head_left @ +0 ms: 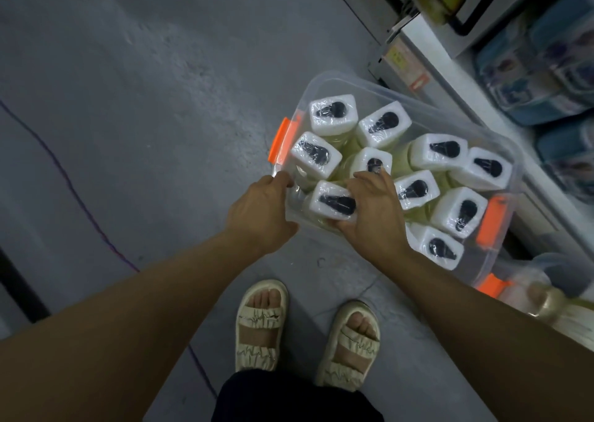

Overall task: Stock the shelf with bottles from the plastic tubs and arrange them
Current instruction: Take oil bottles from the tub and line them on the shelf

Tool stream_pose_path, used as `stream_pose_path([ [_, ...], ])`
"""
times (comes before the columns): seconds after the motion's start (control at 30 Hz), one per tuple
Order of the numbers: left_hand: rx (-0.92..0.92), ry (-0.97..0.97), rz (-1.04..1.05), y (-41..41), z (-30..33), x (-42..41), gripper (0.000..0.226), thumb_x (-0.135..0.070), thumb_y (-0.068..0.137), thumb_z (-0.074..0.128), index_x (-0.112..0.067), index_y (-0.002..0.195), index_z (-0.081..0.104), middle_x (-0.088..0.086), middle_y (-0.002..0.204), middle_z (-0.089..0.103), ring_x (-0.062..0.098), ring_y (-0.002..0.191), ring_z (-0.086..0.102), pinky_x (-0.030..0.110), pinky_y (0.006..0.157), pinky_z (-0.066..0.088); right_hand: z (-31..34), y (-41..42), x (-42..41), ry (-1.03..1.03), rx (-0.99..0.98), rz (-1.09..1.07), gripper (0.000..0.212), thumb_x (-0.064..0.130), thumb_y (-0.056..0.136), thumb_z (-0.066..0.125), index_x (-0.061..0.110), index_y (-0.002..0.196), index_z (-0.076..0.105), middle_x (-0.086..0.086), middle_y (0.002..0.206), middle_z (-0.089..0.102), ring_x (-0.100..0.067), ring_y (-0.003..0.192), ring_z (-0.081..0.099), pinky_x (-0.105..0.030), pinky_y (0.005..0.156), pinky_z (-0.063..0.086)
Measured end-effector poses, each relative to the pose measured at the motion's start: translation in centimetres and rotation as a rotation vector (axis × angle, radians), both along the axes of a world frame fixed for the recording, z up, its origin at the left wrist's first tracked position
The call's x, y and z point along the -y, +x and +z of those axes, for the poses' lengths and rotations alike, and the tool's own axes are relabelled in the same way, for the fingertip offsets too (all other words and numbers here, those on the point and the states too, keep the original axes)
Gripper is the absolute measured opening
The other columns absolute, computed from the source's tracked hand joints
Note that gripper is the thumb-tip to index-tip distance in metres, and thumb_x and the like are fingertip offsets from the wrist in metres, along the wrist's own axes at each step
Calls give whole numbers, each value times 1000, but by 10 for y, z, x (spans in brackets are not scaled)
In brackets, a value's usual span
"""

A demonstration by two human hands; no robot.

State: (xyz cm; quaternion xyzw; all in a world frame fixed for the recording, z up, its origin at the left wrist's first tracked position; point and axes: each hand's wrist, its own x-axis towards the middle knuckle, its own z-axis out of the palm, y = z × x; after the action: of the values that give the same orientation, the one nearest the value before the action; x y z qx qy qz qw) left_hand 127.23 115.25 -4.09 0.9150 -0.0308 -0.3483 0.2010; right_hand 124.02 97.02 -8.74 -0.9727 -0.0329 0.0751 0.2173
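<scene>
one bottle (337, 201) under right grip (373, 212).

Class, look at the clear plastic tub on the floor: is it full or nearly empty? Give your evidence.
Nearly full. The clear plastic tub with orange latches holds ten upright white-capped bottles, packed close with few gaps.
</scene>
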Motion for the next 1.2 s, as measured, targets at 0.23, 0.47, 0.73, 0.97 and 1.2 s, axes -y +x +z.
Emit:
stream_pose_path([
  [0.23, -5, -58, 23, 10, 37, 4, 72, -23, 72, 81, -20, 132, 42, 3, 125, 53, 23, 112, 54, 41, 88, 49, 102, 18, 13, 408, -194, -190, 42, 25, 69, 82, 14, 101, 56, 11, 85, 63, -2, 75, 59, -14, 65, 45],
  [0.47, -36, -218, 53, 34, 89, 14, 93, -27, 62, 89, -24, 140, 38, -3, 138, 50, 18, 122, 50, 29, 94, 42, 178, 60, 66, 728, -402, -345, 31, 20, 71, 78, 14, 92, 57, 8, 81, 64, -2, 69, 64, -19, 62, 50],
  [0.73, -70, -392, -10, 54, 137, 37, 100, -30, 58, 91, -28, 142, 35, -9, 138, 46, 3, 105, 46, 23, 86, 40, 236, 91, 95, 869, -470, -404, 36, 28, 63, 71, 16, 95, 61, -4, 87, 71, -20, 78, 69, -28, 69, 56],
  [0.97, -167, -538, 56, 56, 142, 60, 97, -32, 54, 92, -25, 134, 36, -10, 119, 55, 12, 109, 54, 30, 85, 49, 238, 112, 87, 840, -503, -413, 37, 30, 77, 68, 8, 106, 64, -6, 94, 72, -19, 86, 70, -25, 72, 58],
  [1.2, -146, -512, 232, 43, 102, 45, 89, -27, 52, 92, -27, 124, 40, -9, 113, 57, 15, 107, 56, 38, 87, 50, 178, 78, 62, 927, -517, -545, 44, 52, 94, 41, 17, 116, 59, -2, 104, 70, -17, 94, 68, -31, 78, 55],
])
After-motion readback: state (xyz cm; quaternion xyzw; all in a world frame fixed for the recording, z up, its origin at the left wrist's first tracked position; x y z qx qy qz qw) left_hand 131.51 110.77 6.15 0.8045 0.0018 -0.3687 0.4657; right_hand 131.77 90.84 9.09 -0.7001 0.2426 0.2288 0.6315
